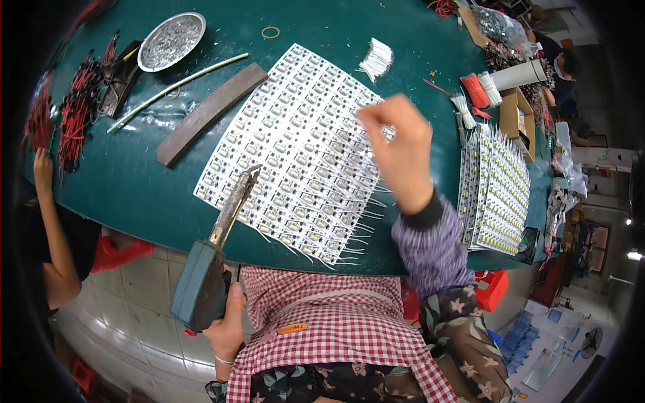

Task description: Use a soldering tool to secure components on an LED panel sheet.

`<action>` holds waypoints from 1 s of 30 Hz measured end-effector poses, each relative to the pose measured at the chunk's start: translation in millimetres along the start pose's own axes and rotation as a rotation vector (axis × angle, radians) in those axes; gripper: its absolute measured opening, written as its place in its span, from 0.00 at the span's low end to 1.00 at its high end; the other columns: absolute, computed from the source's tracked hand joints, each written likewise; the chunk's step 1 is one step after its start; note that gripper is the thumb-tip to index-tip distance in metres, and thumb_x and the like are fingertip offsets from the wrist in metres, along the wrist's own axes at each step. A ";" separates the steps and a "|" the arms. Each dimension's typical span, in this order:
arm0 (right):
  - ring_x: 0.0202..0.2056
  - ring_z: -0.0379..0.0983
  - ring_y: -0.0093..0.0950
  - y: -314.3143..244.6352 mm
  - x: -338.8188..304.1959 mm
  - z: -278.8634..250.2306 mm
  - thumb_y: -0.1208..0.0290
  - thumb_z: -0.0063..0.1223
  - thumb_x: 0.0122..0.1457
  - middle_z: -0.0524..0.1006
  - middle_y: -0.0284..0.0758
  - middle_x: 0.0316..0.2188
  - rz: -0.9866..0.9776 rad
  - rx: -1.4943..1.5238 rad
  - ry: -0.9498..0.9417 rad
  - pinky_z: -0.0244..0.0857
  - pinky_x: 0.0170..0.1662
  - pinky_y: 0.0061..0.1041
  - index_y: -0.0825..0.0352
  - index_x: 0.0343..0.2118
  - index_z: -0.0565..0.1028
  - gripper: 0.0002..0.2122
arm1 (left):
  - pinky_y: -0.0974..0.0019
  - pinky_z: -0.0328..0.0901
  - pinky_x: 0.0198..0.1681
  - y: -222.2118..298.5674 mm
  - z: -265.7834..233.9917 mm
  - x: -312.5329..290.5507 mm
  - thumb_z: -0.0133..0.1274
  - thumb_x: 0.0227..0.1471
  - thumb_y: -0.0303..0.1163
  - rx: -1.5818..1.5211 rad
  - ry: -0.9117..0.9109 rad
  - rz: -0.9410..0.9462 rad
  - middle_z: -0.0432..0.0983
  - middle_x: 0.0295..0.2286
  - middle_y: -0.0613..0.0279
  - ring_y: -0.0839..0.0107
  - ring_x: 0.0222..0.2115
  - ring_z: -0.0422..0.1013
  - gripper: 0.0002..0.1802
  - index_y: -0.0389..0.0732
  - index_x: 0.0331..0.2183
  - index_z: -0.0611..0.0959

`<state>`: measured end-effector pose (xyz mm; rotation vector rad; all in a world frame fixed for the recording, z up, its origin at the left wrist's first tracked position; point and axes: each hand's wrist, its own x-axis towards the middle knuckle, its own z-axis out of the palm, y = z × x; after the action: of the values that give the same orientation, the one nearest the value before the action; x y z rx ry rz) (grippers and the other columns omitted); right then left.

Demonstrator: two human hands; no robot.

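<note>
My left hand (pixel 228 324) grips the handle of a green soldering gun (pixel 196 282). Its long, darkened tip points up over the near left part of a white panel of small circuit boards (pixel 269 127) lying on the table. Thin white wires (pixel 329 195) stick out from many of the boards on the panel's right side and along its near edge. Above the panel's right edge, my right hand (pixel 401 144) is closed in a pinch, slightly blurred. What its fingertips hold, if anything, is too small to make out.
A brown bar (pixel 211 114) lies along the panel's left edge, beside a pale stick (pixel 178 91) and a metal dish (pixel 172 41). Cut white wires (pixel 376 59) lie beyond the panel. Stacked wired panels (pixel 496 191) stand right. A co-worker's hand (pixel 43 171) touches red-black wires (pixel 75 111).
</note>
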<state>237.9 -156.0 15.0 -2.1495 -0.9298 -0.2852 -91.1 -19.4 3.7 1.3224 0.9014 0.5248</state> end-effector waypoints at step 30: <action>0.32 0.75 0.38 -65.0 -56.0 43.7 0.87 0.62 0.49 0.77 0.37 0.29 -0.187 0.269 -0.237 0.70 0.35 0.34 0.68 0.33 0.79 0.09 | 0.73 0.66 0.23 -12.2 -20.4 -18.5 0.59 0.53 0.14 0.139 -0.033 0.061 0.80 0.44 0.52 0.79 0.23 0.70 0.26 0.29 0.54 0.76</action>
<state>148.8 -125.1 -4.6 -1.8777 -1.2331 0.0073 -120.0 -24.2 -3.2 1.4841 0.8850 0.4932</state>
